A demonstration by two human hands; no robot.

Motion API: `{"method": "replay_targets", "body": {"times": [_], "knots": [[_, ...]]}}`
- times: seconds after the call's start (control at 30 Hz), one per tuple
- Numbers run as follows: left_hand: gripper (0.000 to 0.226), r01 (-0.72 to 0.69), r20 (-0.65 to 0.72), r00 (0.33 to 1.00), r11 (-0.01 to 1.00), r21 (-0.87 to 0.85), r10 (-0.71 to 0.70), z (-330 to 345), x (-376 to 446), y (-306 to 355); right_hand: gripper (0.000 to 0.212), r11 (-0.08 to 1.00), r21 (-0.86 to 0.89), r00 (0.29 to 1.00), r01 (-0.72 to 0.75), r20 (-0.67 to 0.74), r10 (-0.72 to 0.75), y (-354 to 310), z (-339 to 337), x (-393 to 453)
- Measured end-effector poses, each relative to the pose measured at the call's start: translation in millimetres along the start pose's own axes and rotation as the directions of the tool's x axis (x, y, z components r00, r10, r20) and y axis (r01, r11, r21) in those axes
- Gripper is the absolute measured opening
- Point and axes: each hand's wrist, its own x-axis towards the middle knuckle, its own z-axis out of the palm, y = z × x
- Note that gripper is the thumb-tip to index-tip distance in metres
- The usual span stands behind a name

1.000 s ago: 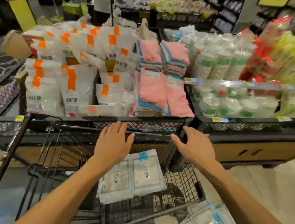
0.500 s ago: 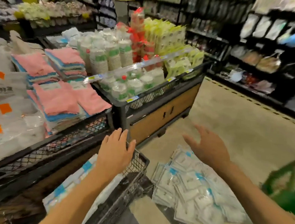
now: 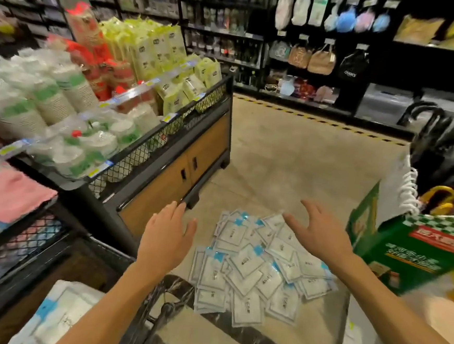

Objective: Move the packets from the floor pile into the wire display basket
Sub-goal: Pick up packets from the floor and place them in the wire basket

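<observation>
Head view: left hand (image 3: 164, 241) and right hand (image 3: 321, 233) are hovering, fingers spread apart, holding nothing, above the packet pile (image 3: 256, 266) lying at six o'clock on the floor (image 3: 289, 160).

A shop: stocked shelves (image 3: 223, 30), hanging bags (image 3: 321, 57) and price-tagged display bins (image 3: 169, 129) line a floor aisle.

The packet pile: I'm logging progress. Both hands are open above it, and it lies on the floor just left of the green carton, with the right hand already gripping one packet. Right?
Not quite. The head view shows the right hand open and holding nothing, like the left hand. The packet pile does lie on the floor just left of the green carton.
</observation>
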Motion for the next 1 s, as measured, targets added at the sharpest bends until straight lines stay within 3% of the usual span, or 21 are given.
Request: {"method": "replay_targets", "body": {"times": [0.43, 0.67, 1.0], "knots": [[0.061, -0.101, 0.187, 0.977, 0.995, -0.016, 0.102, 76.9, 90.8, 80.3, 0.079, 0.963, -0.069, 0.964, -0.262, 0.035, 0.265, 130.9, 15.7, 52.8], [0.062, -0.214, 0.368, 0.907, 0.977, -0.012, 0.203, 133.4, 171.5, 80.4, 0.079, 0.893, -0.068, 0.891, -0.444, 0.07, 0.449, 151.6, 48.6, 69.4], [0.066, -0.408, 0.402, 0.846, 0.911, 0.062, 0.351, 218.7, 285.6, 126.7, 0.071, 0.818, -0.039, 0.819, -0.574, 0.007, 0.574, 196.4, 87.7, 122.1]]}}
